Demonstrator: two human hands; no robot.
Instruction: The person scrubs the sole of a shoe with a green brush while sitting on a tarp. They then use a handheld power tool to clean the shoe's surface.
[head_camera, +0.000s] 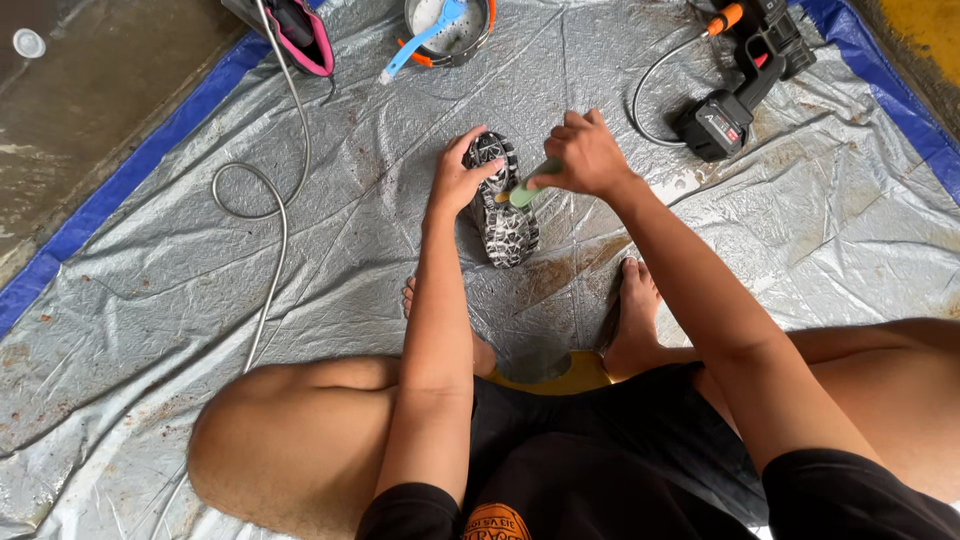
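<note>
A shoe (503, 215) lies sole-up on the silver tarp, its black and white tread facing me. My left hand (457, 178) grips the shoe's left side near the toe. Over the shoe, my right hand (585, 152) is closed on a small green-handled brush (527, 187). The brush end rests on the tread between my two hands. My bare feet sit on the tarp below the shoe.
A silver tarp (300, 290) with blue edging covers the floor. A metal hose (272, 215) curls at left. A metal bucket (452, 28) with a blue brush stands at the top. A black power tool (745, 75) with a cable lies top right. A pink and black item (300, 32) sits top left.
</note>
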